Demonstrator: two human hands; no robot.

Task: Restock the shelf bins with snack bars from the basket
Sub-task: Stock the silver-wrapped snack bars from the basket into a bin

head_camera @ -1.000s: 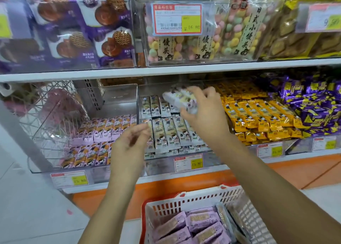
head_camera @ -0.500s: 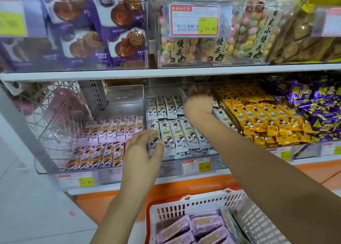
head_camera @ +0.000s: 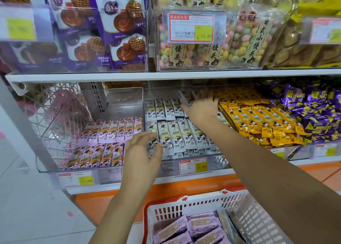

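The right hand (head_camera: pixel 201 109) is reaching, arm stretched long, deep into the middle clear bin (head_camera: pixel 166 91) on the lower shelf, its back turned up. Its fingers are lying over a few blurred snack bars (head_camera: pixel 181 97) at the rear of that bin; whether they are pinching the bars or merely pressing on them cannot be told. The left hand (head_camera: pixel 142 151) is hovering at the front of the same bin, palm down, its fingers (head_camera: pixel 147 135) spread and relaxed with the thumb held apart, gripping nothing; whether the tips are touching the front row is unclear.

The middle bin is holding grey-white bars (head_camera: pixel 171 135) laid in neat rows. The left bin (head_camera: pixel 125 100) beside it is carrying pink bars (head_camera: pixel 110 129) in two rows, with bare floor behind them. To the right, yellow bars (head_camera: pixel 258 118) are filling another bin. Below, a white basket (head_camera: pixel 184 208) with a red rim is holding purple-wrapped bars (head_camera: pixel 201 225), well apart from both hands.
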